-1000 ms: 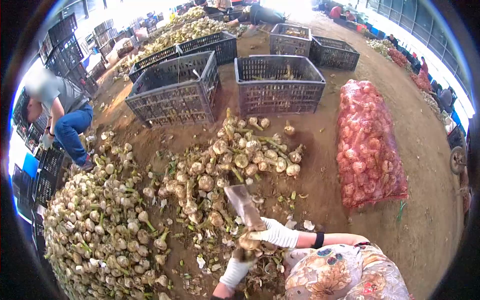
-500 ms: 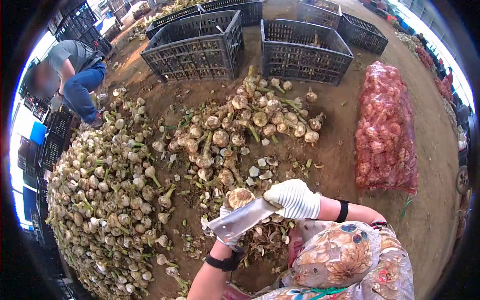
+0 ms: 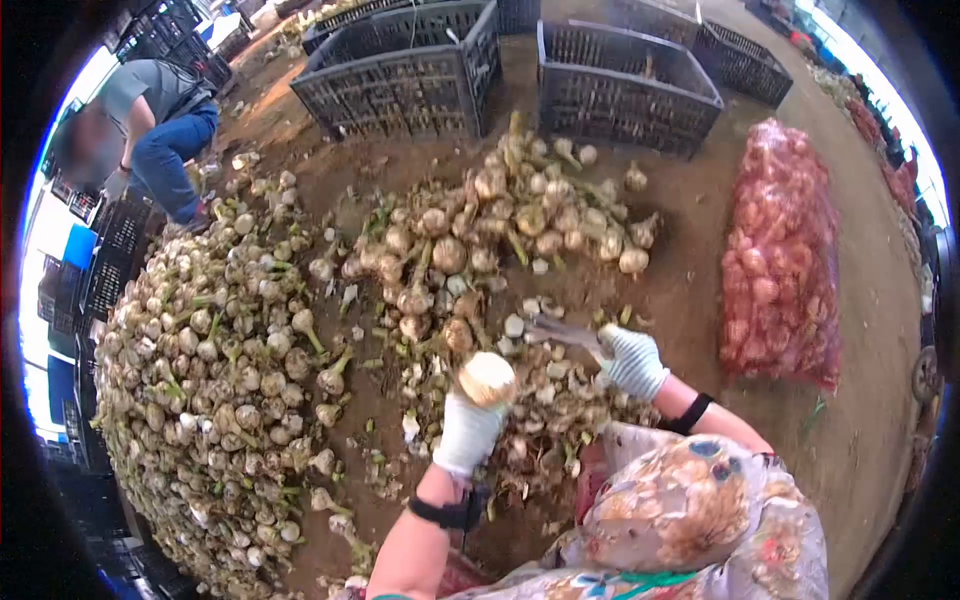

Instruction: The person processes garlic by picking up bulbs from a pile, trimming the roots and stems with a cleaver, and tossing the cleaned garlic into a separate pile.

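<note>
My left hand (image 3: 470,430), in a white glove, is closed around a garlic bulb (image 3: 488,379) that shows a pale, cleaner face upward. Off to its right, my gloved right hand (image 3: 634,362) grips a broad-bladed knife (image 3: 565,333) by the handle. The blade, blurred by motion, points left and stands apart from the bulb. Just beyond the hands a heap of untrimmed garlic (image 3: 530,215) with stalks lies on the dirt floor. Peelings and cut pieces (image 3: 550,400) are strewn beneath my hands.
A large mound of garlic bulbs (image 3: 220,400) rises at left. Black plastic crates (image 3: 400,95) stand at the back. At right lies a full red mesh sack (image 3: 780,270). A co-worker (image 3: 150,130) bends over at upper left. Patterned cloth (image 3: 680,510) covers my lap.
My right hand and the knife have swung right and away from the bulb. The bulb in my left hand now turns a paler face to view. The co-worker stays bent over.
</note>
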`<action>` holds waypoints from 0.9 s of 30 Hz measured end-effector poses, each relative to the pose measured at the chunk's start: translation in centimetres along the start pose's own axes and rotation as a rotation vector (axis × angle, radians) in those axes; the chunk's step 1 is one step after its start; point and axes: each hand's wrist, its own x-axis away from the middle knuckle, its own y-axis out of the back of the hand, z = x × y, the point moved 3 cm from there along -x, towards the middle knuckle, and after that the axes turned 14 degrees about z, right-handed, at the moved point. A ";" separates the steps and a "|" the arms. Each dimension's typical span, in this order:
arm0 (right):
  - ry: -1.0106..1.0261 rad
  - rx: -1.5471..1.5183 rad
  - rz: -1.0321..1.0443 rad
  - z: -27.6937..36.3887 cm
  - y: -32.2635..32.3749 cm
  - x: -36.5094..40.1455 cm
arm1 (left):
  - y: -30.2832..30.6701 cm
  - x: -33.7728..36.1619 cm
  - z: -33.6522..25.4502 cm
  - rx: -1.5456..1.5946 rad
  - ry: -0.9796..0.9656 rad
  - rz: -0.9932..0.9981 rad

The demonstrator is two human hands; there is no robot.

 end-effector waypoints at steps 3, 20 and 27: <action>0.213 -0.347 -0.063 5.5 2.4 0.6 | -0.4 -0.5 -2.0 -0.316 -0.065 -0.006; -0.199 -0.092 0.031 2.2 -2.8 -1.3 | -1.8 1.4 0.7 0.367 0.120 0.062; -0.118 -0.299 -0.023 1.4 -2.1 -1.0 | -2.7 6.1 -22.4 -0.196 -1.076 -0.055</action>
